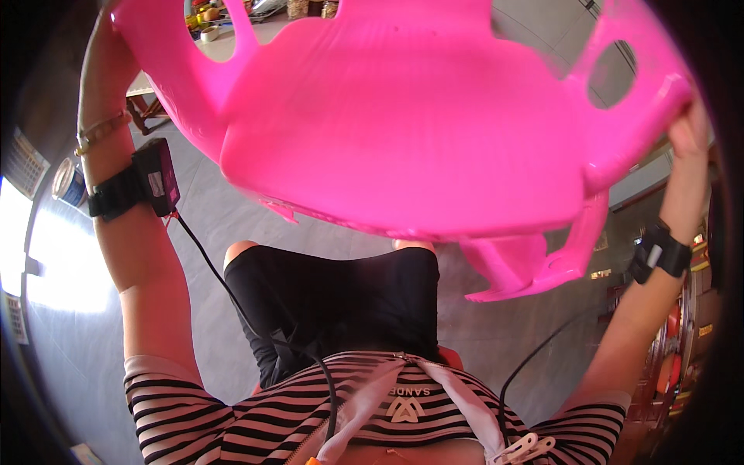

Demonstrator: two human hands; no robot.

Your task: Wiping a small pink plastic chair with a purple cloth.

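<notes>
A bright pink plastic armchair (403, 132) is held up in front of me, above my knees, its broad seat facing me and slightly blurred. My left hand (111, 35) is at the armrest on the left side; its fingers are mostly lost at the dark rim of the view, but the hand appears closed on the chair. On the opposite side, my right hand (688, 132) grips the outer edge of the other armrest, fingers partly hidden behind it. Below the seat, a pink leg (515, 267) sticks out toward the lower right.
Grey tiled floor (186, 186) lies beneath. Far left, a table (267, 29) carries jars and small containers. A tub (68, 182) stands at the left, near glaring light. Dark wooden furniture (659, 372) lines the right. Black cables (256, 329) run from my arms toward my chest.
</notes>
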